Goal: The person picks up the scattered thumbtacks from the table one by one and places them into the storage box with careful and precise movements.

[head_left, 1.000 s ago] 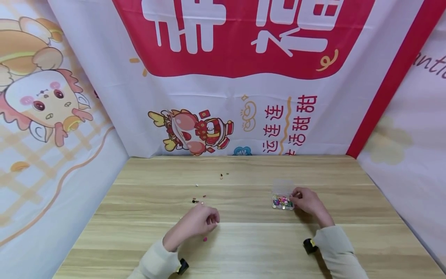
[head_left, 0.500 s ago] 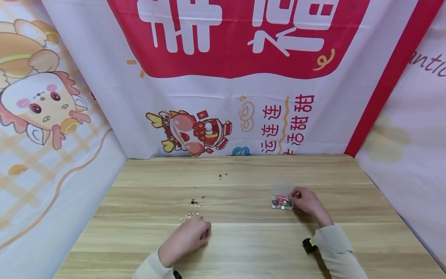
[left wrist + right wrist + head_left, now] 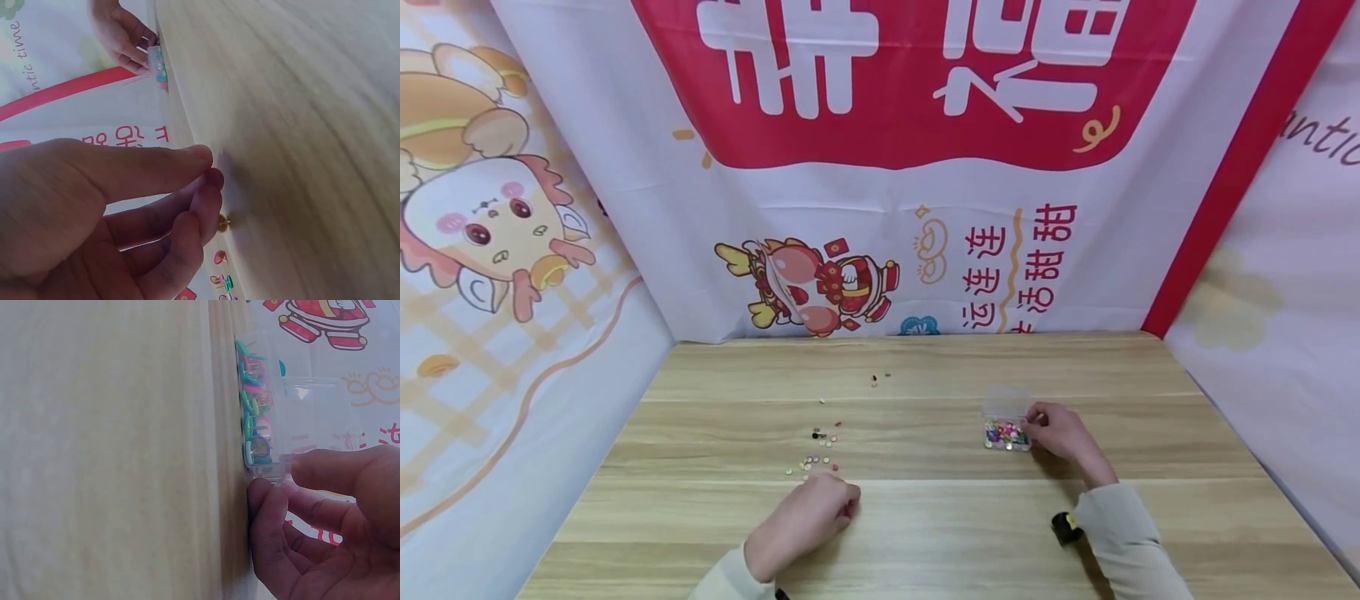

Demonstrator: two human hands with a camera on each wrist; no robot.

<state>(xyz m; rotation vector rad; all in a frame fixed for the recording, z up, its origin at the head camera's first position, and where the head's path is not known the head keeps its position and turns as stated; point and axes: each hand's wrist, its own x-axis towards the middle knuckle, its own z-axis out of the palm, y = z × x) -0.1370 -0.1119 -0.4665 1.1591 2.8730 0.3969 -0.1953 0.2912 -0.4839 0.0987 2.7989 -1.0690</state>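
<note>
My left hand [image 3: 808,512] is low over the left part of the table, thumb and fingertips drawn together. In the left wrist view, the thumb tip [image 3: 201,157] meets the forefinger, and whether anything lies between them is hidden. Just beyond it are several loose thumbtacks [image 3: 826,460], among them a gold one [image 3: 223,222] and a red one [image 3: 220,256]. My right hand [image 3: 1060,432] pinches the near right side of a small clear plastic box [image 3: 996,447]. Its lid [image 3: 315,412] stands open, and colourful thumbtacks [image 3: 256,400] fill the inside.
Further back on the wooden table [image 3: 940,533] lie more tiny thumbtacks [image 3: 874,379], and a dark one [image 3: 816,436] sits left of centre. Printed cloth [image 3: 895,250] hangs along the table's back edge, with more cloth at both sides.
My left hand has moved left and toward me, uncovering several thumbtacks. A pink thumbtack seen beneath it earlier is out of sight. The right hand stays at the box.
</note>
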